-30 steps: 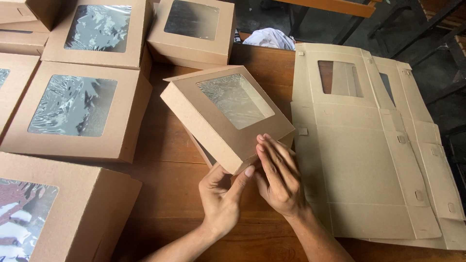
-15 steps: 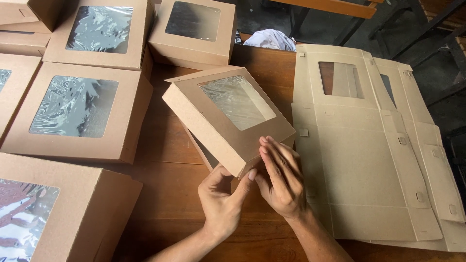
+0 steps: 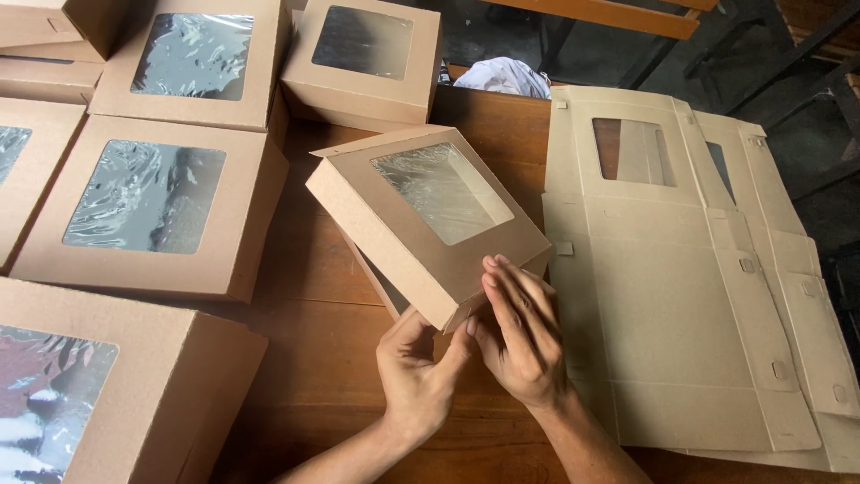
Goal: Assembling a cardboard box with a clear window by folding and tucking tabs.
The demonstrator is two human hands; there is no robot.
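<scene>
Fingers of both hands meet at the near corner of the box (image 3: 428, 220). The left hand (image 3: 414, 376) pinches that corner from below with thumb and forefinger, a narrow grip on the cardboard edge. The right hand (image 3: 520, 336) lies flat along the lid's side wall, fingers together, pressing rather than clasping. The box sits tilted over the table (image 3: 309, 358), lid partly raised off its base, clear window (image 3: 441, 193) facing up.

It looks light and fairly stiff along the folds, but the thin walls would likely buckle under a squeeze, and the film would dent; corners and folded edges seem the safest hold.

To the right lie flat blanks (image 3: 699, 296), unfolded. To the left and behind stand finished boxes (image 3: 148, 202), and a white cloth (image 3: 503, 76) beyond the table edge.
</scene>
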